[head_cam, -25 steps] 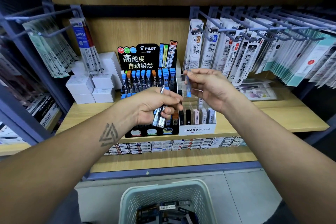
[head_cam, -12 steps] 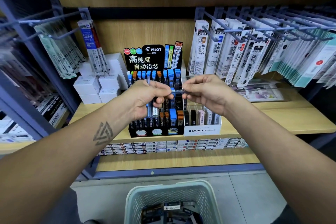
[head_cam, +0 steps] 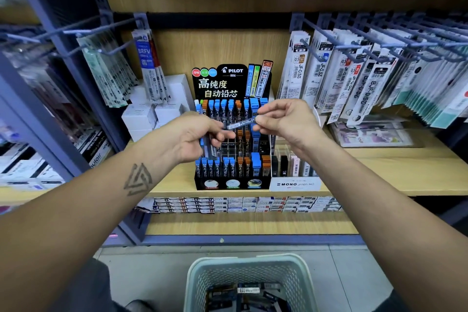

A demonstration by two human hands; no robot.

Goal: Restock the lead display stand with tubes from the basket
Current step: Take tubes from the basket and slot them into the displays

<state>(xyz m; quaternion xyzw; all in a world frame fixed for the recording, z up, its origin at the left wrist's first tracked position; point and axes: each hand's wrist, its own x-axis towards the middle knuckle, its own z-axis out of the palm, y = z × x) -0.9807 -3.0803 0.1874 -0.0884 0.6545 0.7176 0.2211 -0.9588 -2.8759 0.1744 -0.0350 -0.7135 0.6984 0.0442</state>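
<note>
Tube (head_cam: 240,124) pinched between both hands' fingers; left hand (head_cam: 195,138) grips spares; stand (head_cam: 231,134) part-filled, basket (head_cam: 250,265) still stocked.

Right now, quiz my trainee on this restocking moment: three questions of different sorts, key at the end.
1. True or false: the basket on the floor holds no more stock.
2. Multiple choice: the lead tube held level in front of the Pilot lead display stand is pinched by A) left hand only, B) right hand only, C) both hands.
3. Fill in: the left hand also grips a bundle of spare ____.

Key: 1 false; 2 C, the right hand pinches the other end; 3 tubes.
</note>
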